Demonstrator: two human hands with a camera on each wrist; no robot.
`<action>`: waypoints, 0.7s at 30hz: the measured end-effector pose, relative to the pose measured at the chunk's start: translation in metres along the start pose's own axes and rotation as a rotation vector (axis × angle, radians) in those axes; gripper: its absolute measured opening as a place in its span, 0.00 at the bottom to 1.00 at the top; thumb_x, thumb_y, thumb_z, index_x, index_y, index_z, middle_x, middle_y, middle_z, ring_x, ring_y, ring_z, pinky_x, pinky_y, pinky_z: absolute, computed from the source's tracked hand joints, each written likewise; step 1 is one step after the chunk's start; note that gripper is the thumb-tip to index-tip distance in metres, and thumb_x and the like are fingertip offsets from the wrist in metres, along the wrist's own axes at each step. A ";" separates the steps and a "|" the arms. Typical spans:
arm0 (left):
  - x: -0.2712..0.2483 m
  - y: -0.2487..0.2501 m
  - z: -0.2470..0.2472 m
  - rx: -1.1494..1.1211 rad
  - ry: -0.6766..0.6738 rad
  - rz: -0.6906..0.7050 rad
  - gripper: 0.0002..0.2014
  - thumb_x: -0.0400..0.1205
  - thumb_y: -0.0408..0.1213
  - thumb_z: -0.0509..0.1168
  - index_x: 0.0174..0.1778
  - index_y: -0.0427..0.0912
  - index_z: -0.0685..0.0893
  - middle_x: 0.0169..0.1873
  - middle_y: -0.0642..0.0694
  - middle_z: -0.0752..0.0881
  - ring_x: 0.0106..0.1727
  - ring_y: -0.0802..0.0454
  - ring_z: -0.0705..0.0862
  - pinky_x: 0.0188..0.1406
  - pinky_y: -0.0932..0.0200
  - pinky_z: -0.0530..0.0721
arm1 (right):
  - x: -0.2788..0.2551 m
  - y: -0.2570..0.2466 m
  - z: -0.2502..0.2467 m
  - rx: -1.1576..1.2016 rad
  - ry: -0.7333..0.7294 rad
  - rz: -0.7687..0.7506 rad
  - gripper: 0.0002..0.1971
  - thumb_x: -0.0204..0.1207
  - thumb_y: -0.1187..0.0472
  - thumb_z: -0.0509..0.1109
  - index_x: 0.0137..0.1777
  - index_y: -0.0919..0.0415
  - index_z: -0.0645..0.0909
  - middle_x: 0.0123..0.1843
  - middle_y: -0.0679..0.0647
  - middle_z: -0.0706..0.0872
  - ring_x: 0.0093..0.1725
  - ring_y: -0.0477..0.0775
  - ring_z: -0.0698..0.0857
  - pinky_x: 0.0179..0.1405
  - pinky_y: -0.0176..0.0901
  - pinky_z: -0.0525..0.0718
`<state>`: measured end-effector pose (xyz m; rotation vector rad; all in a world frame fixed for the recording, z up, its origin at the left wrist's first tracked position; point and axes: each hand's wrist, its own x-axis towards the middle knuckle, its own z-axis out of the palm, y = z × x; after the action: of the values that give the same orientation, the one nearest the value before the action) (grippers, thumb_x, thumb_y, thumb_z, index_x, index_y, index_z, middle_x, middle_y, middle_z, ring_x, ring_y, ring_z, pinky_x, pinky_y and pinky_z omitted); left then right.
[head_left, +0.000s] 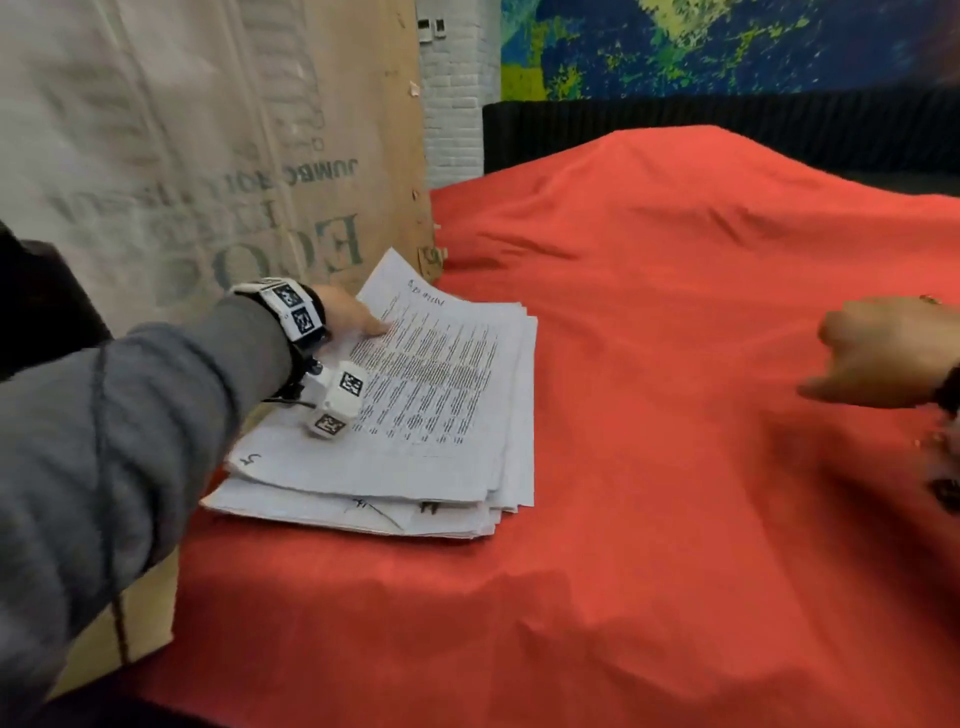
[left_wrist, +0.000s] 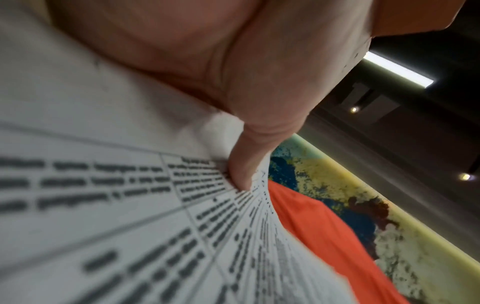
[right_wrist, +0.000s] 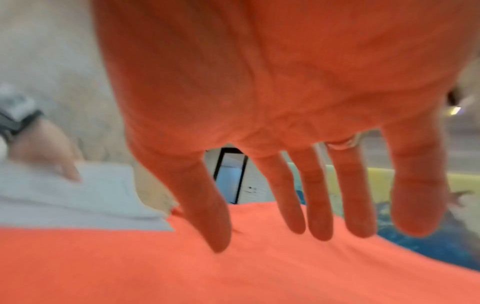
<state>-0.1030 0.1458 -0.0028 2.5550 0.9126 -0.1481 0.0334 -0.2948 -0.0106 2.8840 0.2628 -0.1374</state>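
Note:
A stack of printed white papers (head_left: 441, 415) lies on a red cloth (head_left: 675, 364) at the left. My left hand (head_left: 348, 312) is at the stack's far left edge, thumb (left_wrist: 246, 160) pressed on the top sheet (left_wrist: 103, 205), which bends up around it. The other left fingers are hidden behind the paper. My right hand (head_left: 883, 358) hovers over the cloth at the right, well away from the papers. In the right wrist view its fingers (right_wrist: 319, 205) are straight and spread, holding nothing, above the cloth (right_wrist: 182, 267), with the papers (right_wrist: 78, 195) and left hand (right_wrist: 44, 148) beyond.
A tall cardboard box (head_left: 208, 130) with printed letters stands right behind the papers at the left. The cloth rises over a bulge (head_left: 675, 150) at the back. Behind it run a black corrugated panel (head_left: 727, 119) and a blue-yellow painted wall (head_left: 727, 41).

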 end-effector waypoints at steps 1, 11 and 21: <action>0.000 -0.002 0.003 0.020 -0.006 -0.013 0.31 0.85 0.55 0.71 0.74 0.32 0.81 0.71 0.34 0.85 0.57 0.40 0.84 0.53 0.53 0.81 | -0.021 -0.026 -0.011 0.100 0.050 -0.027 0.23 0.70 0.35 0.72 0.51 0.55 0.84 0.54 0.59 0.89 0.55 0.63 0.88 0.51 0.46 0.84; 0.008 -0.013 0.009 0.134 -0.053 -0.028 0.42 0.80 0.63 0.72 0.82 0.37 0.74 0.78 0.35 0.80 0.78 0.36 0.80 0.76 0.45 0.78 | -0.027 -0.238 -0.040 0.652 -0.102 -0.344 0.16 0.71 0.48 0.81 0.48 0.57 0.82 0.44 0.54 0.85 0.46 0.59 0.85 0.47 0.49 0.89; 0.015 -0.011 0.013 0.229 -0.086 0.031 0.41 0.72 0.61 0.81 0.74 0.38 0.82 0.64 0.40 0.87 0.61 0.41 0.86 0.66 0.48 0.84 | -0.017 -0.257 -0.040 0.643 -0.199 -0.221 0.27 0.72 0.51 0.81 0.69 0.60 0.81 0.58 0.57 0.82 0.55 0.62 0.83 0.51 0.48 0.84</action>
<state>-0.0977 0.1562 -0.0215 2.7455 0.8668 -0.3701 -0.0294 -0.0424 -0.0296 3.4199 0.5924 -0.6542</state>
